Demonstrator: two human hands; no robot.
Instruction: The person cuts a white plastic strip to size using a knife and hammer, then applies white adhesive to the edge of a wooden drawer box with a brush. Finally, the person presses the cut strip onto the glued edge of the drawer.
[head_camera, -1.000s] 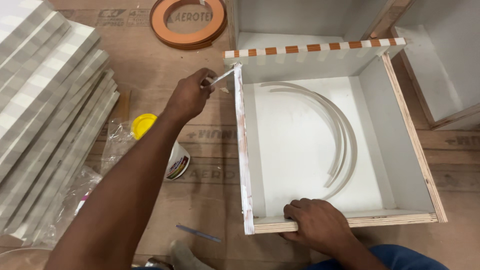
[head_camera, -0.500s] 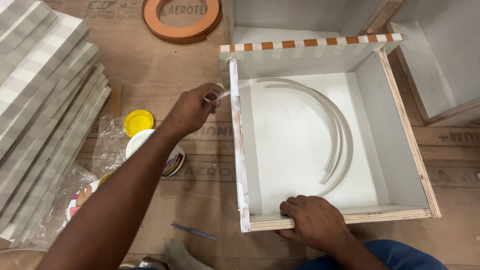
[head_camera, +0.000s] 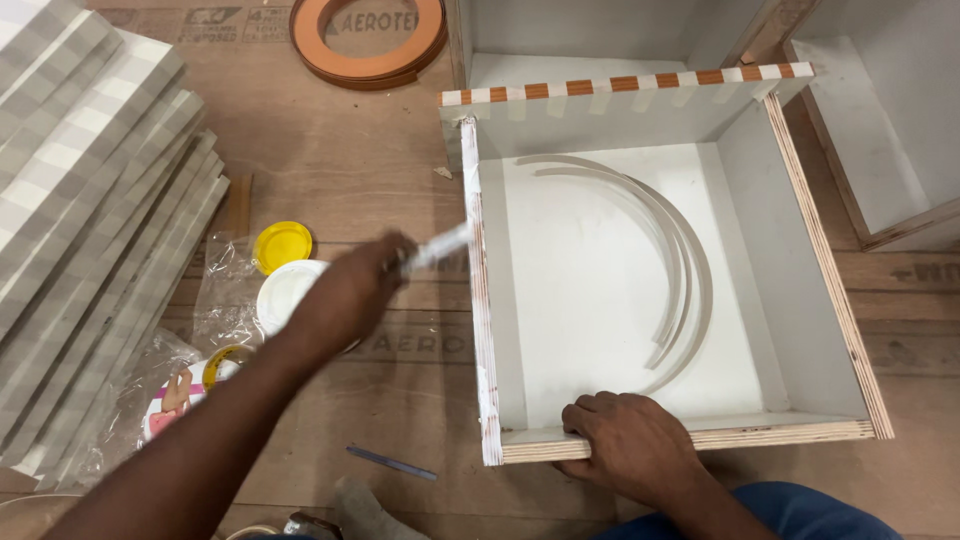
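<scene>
- Head view looks straight down on a brown board floor (head_camera: 330, 170) with an open plywood box (head_camera: 640, 300) lying on it, white inside.
- Left hand (head_camera: 345, 295) is closed around a small brush (head_camera: 437, 247); the hand is blurred, and the brush's pale tip reaches the box's left edge (head_camera: 478, 300), which shows patchy white over bare wood.
- Right hand (head_camera: 630, 445) presses on the box's near edge, fingers curled over the rim, gripping nothing loose.
- Curved white strips (head_camera: 680, 260) lie inside the box on its bottom.
- Far rim of the box carries a strip of orange and white bands (head_camera: 620, 85).
- Just left of the left hand: an open white tub (head_camera: 285, 290), with a yellow lid (head_camera: 281, 245) beside it, both on clear plastic wrap.
- Stack of grey-and-white checked panels (head_camera: 90, 200) fills the left side.
- Coil of orange edge tape (head_camera: 368, 40) lies at the top, well apart from both hands.
</scene>
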